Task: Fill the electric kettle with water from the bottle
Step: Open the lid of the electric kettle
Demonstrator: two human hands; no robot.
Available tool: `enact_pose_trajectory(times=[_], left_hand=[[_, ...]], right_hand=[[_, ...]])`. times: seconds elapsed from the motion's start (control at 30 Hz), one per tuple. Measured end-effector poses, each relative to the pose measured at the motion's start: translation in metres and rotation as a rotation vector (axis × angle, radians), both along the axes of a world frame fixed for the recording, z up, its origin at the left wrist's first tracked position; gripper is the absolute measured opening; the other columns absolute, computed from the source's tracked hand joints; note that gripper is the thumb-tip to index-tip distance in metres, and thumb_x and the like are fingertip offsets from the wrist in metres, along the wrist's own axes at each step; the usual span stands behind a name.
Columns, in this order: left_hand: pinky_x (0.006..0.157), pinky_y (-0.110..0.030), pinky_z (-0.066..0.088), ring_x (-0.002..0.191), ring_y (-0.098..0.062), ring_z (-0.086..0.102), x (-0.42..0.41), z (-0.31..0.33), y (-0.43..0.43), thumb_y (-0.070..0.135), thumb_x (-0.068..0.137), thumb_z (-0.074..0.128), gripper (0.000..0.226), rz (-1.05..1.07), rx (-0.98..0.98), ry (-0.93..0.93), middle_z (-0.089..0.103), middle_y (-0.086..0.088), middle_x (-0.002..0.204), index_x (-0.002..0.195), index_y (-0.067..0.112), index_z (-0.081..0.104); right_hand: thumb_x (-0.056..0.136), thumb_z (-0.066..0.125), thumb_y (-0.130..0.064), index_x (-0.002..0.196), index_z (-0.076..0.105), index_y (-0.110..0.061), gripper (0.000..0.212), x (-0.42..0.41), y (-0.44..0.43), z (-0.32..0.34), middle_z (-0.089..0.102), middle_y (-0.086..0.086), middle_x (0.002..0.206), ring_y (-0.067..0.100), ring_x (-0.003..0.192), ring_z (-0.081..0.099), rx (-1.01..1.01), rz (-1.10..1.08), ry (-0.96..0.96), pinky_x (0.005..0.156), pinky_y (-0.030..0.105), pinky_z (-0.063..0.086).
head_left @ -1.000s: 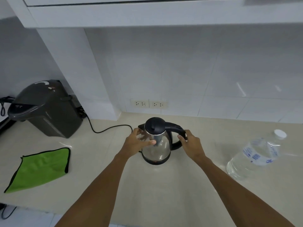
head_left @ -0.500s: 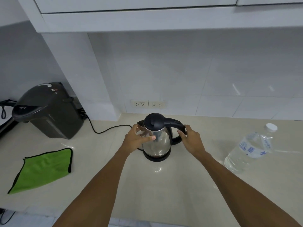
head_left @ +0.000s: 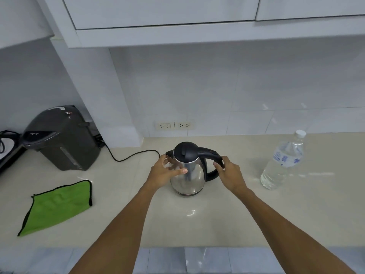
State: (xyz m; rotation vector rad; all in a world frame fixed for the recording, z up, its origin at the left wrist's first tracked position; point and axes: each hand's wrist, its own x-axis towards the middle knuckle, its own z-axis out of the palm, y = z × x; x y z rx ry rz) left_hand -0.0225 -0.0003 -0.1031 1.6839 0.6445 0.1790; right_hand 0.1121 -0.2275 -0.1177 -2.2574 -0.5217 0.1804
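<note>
A steel electric kettle (head_left: 192, 175) with a black lid and black handle stands on the pale counter (head_left: 197, 224), lid closed. My left hand (head_left: 165, 173) wraps the kettle's left side, thumb across the steel body. My right hand (head_left: 230, 175) grips the black handle on the right. A clear plastic water bottle (head_left: 281, 165) with a white cap and blue label stands upright to the right of the kettle, capped, apart from both hands.
A dark grey water boiler (head_left: 61, 138) stands at the back left, its black cord (head_left: 130, 158) trailing toward the kettle. A green cloth (head_left: 58, 206) lies at the front left. Wall sockets (head_left: 173, 125) sit behind the kettle. Cabinets (head_left: 177, 18) hang overhead.
Both hands keep their hold on the kettle. The view has tilted and drawn back, so the counter's front edge shows. The bottle stays in place.
</note>
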Motion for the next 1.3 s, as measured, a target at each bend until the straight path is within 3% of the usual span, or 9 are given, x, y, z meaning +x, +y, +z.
enact_pose_trajectory(times=[0.1,0.23,0.53,0.73,0.93,1.17,1.3], left_hand=[[0.080,-0.020,0.054,0.103,0.008,0.068,-0.019,0.001,-0.011,0.026,0.071,0.101,0.065,-0.018,-0.003,0.005,0.067,0.016,0.127,0.121,0.028,0.061],[0.077,-0.019,0.052,0.103,0.009,0.068,-0.043,-0.006,-0.022,0.025,0.071,0.101,0.063,-0.028,-0.024,0.018,0.068,0.018,0.124,0.120,0.025,0.061],[0.084,-0.025,0.053,0.107,0.005,0.068,-0.077,-0.020,-0.039,0.031,0.069,0.102,0.068,-0.020,-0.045,0.023,0.067,0.014,0.129,0.123,0.033,0.060],[0.096,-0.032,0.056,0.119,-0.011,0.071,-0.081,-0.027,-0.042,0.031,0.069,0.102,0.077,0.010,-0.046,0.033,0.067,0.010,0.134,0.133,0.028,0.059],[0.111,-0.041,0.055,0.121,-0.014,0.071,-0.082,-0.032,-0.041,0.035,0.066,0.103,0.086,0.024,-0.029,0.052,0.066,0.006,0.139,0.139,0.028,0.058],[0.114,-0.043,0.052,0.127,-0.019,0.067,-0.081,-0.035,-0.042,0.036,0.069,0.101,0.090,0.017,-0.005,0.098,0.063,0.003,0.145,0.145,0.026,0.054],[0.113,-0.048,0.053,0.127,-0.020,0.068,-0.081,-0.037,-0.042,0.040,0.066,0.102,0.091,0.021,0.002,0.097,0.063,0.003,0.146,0.143,0.027,0.055]], right_hand=[[0.104,0.054,-0.031,0.124,0.057,-0.008,0.030,-0.020,-0.009,-0.001,0.070,0.015,0.096,0.035,0.091,0.064,0.000,-0.011,0.002,0.080,0.044,0.054],[0.104,0.054,-0.031,0.124,0.056,-0.009,0.030,-0.048,-0.021,-0.006,0.070,0.013,0.096,0.033,0.091,0.065,-0.005,-0.033,0.003,0.079,0.042,0.054],[0.105,0.053,-0.028,0.126,0.056,-0.007,0.029,-0.083,-0.036,-0.019,0.064,0.008,0.089,0.028,0.082,0.060,-0.027,-0.039,0.032,0.071,0.035,0.046],[0.105,0.052,-0.028,0.127,0.055,-0.009,0.029,-0.082,-0.036,-0.024,0.064,0.008,0.091,0.029,0.085,0.061,-0.029,-0.021,0.049,0.074,0.037,0.049],[0.105,0.053,-0.028,0.128,0.055,-0.008,0.030,-0.079,-0.032,-0.031,0.064,0.008,0.091,0.030,0.084,0.061,-0.033,-0.011,0.054,0.074,0.038,0.050],[0.105,0.052,-0.029,0.128,0.055,-0.008,0.031,-0.079,-0.031,-0.038,0.064,0.009,0.092,0.032,0.087,0.063,-0.035,-0.014,0.076,0.077,0.042,0.053],[0.105,0.052,-0.028,0.130,0.054,-0.008,0.032,-0.079,-0.031,-0.039,0.063,0.008,0.093,0.029,0.086,0.062,-0.036,-0.013,0.085,0.074,0.036,0.049]])
